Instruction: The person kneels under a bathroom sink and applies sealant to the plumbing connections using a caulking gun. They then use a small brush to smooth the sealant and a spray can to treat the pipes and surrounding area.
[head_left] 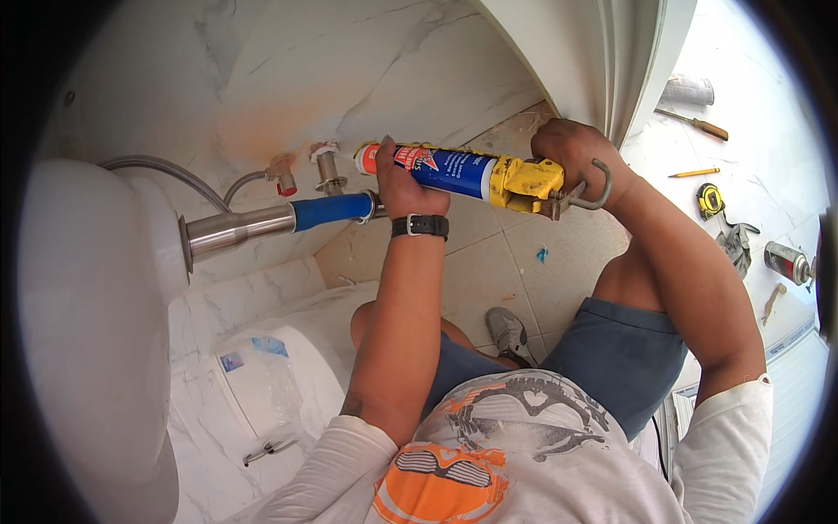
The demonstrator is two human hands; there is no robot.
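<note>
A yellow caulking gun (528,181) loaded with a blue, white and red sealant tube (458,175) lies across my two hands. My left hand (410,188) wraps round the front part of the tube. At the back end my right hand (572,153) grips the gun; its fingers are partly hidden, and the bent metal rod (601,185) sticks out beside the wrist. The tube's front points left at the wall, close to a metal pipe stub (327,168) with whitish material round its base. Below it a chrome drain pipe (240,230) with a blue sleeve (332,210) runs from the white basin (96,279).
A small valve (284,176) and a braided hose (166,168) sit at the marble wall. On the right lie a screwdriver (698,125), a pencil (696,173), a tape measure (710,201) and a spray can (787,262). A white door frame (602,70) stands ahead.
</note>
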